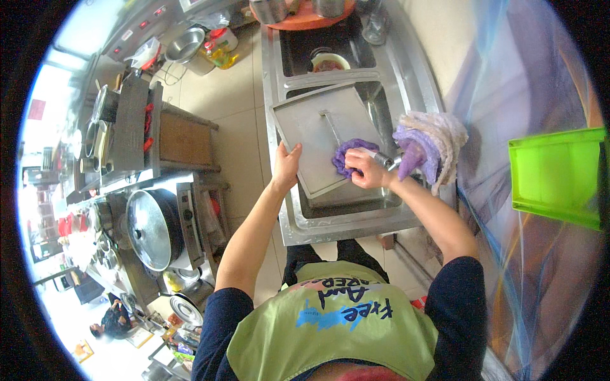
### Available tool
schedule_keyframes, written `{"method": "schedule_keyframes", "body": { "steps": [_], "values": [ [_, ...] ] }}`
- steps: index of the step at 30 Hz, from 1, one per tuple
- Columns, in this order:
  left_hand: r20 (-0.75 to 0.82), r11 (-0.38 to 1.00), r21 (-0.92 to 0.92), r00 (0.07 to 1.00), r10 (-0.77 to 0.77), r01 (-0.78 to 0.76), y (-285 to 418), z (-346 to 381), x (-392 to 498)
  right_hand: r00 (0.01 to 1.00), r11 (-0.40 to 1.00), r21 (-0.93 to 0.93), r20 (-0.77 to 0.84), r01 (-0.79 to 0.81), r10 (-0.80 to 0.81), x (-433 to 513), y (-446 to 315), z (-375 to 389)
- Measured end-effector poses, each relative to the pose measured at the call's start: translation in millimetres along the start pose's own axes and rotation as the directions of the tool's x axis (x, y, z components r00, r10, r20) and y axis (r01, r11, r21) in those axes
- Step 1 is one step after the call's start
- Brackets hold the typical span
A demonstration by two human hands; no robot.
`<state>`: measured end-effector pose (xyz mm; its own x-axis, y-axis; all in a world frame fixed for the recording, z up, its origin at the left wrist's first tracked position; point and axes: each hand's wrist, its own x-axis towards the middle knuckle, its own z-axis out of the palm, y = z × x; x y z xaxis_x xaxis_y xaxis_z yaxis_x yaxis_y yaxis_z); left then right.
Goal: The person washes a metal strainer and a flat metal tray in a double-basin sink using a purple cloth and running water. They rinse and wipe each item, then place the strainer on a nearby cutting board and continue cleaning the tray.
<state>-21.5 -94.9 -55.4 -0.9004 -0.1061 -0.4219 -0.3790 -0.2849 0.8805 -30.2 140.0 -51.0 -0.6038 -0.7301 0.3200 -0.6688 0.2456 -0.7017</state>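
A flat rectangular metal lid (305, 128) with a bar handle lies tilted across the near basin (305, 205) of a stainless steel sink. My left hand (286, 166) grips the lid's left edge, thumb on top. In my right hand (364, 167) is a bunched purple cloth (350, 155), pressed on the lid's lower right part. Just right of that hand is the tap (382, 159), partly hidden. Purple and beige cloths (431, 145) hang in a heap over the tap's base.
A bowl (330, 63) sits in the far basin, with an orange round board (305, 18) holding metal pots beyond it. On the right is a green plastic crate (555, 178). Left stand a large lidded pan (151, 230) and an oil bottle (220, 57). Another person (114, 321) is far off, lower left.
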Motion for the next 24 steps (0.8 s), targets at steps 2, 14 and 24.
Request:
{"method": "schedule_keyframes", "body": {
  "steps": [2, 14, 24],
  "values": [
    [-0.007, 0.998, 0.064, 1.0, 0.011, -0.01, 1.6, -7.6, -0.4, 0.99, 0.988, -0.062, -0.029, -0.142, 0.141, -8.8, -1.4, -9.2],
    [0.013, 0.992, 0.026, 0.992, -0.127, 0.127, 1.7, -0.3, -28.8, 0.841, 0.876, -0.222, -0.451, -0.428, 0.297, 42.7, 66.1, 7.1],
    [0.014, 0.986, 0.053, 0.987, -0.16, 0.159, -13.3, -6.3, -33.2, 0.816, 0.903, -0.109, -0.484, -0.415, 0.317, 33.2, 75.1, 8.7]
  ]
}}
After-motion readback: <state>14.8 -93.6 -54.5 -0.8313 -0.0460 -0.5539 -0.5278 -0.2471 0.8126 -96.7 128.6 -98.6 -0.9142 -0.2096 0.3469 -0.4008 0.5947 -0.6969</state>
